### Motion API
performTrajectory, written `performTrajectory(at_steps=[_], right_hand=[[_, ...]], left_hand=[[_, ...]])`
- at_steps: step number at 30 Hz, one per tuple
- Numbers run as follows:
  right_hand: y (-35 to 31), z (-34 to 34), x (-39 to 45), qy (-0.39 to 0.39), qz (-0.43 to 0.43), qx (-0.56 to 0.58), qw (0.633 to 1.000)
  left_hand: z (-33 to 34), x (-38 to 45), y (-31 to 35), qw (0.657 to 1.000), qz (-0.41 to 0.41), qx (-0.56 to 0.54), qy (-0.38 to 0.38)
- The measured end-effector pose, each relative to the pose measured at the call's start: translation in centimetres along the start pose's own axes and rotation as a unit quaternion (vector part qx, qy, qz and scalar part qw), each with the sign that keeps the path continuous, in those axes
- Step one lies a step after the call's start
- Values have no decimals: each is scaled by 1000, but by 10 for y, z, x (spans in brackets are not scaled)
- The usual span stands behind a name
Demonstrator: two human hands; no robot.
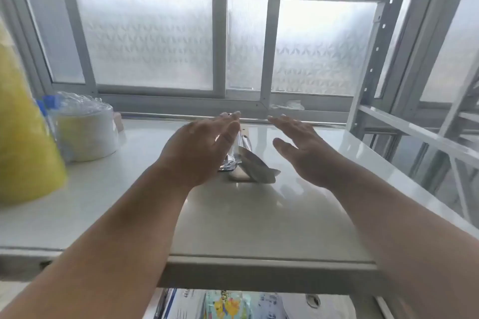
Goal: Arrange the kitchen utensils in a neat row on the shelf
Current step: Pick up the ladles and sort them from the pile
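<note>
Several metal kitchen utensils (255,164) lie bunched together on the white shelf (259,217), handles pointing toward the window. A large steel spoon bowl and a pale wooden end (239,176) show nearest me. My left hand (199,150) hovers flat just left of the bunch, fingers straight and apart, covering part of it. My right hand (303,150) hovers flat to the right of the bunch, fingers apart, with a gap between it and the spoon. Neither hand holds anything.
A stack of white paper plates in clear wrap (85,132) stands at the shelf's left, with a yellow object (23,137) closer to me. A frosted window (181,41) backs the shelf. A metal upright (373,59) rises at the right. Packages (228,303) lie on the shelf below.
</note>
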State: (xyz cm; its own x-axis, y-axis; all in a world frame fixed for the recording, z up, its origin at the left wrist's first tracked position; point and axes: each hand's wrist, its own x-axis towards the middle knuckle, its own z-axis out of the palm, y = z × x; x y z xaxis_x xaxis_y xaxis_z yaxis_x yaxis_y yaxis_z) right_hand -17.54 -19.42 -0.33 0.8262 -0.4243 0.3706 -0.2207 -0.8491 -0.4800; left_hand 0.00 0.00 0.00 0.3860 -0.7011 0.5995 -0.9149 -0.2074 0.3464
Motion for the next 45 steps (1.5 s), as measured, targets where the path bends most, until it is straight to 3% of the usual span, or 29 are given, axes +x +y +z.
performTrajectory(at_steps=[4,8,11,16,24,29,34,37,45], right_hand=[[-7,-5,-5,-14,-1,59,998],[-18,-6,-15,-93,-15,201,975],[-16,-5,-13,-116,-3,234,965],[-20,-13,-15,-174,-22,158,972],[-16,-10,-16,-159,-12,105,982],[-13,-9,-17,-120,10,85,989],[-6,-11,-13,-54,36,95,993],[-3,-7,-13,-57,56,114,990],[-9,-6,-13,-105,38,156,981]], left_hand=[[-3,-6,0,999,8,-32,-14],[-4,-13,3,994,44,-98,-24],[-4,-17,11,995,56,-79,-30],[-5,-13,14,994,47,-57,-77],[-2,-13,12,992,66,-16,-107],[6,-11,10,988,136,-13,-75],[2,-9,14,988,153,3,22],[0,-10,14,985,159,-35,58],[1,-3,11,966,193,56,165]])
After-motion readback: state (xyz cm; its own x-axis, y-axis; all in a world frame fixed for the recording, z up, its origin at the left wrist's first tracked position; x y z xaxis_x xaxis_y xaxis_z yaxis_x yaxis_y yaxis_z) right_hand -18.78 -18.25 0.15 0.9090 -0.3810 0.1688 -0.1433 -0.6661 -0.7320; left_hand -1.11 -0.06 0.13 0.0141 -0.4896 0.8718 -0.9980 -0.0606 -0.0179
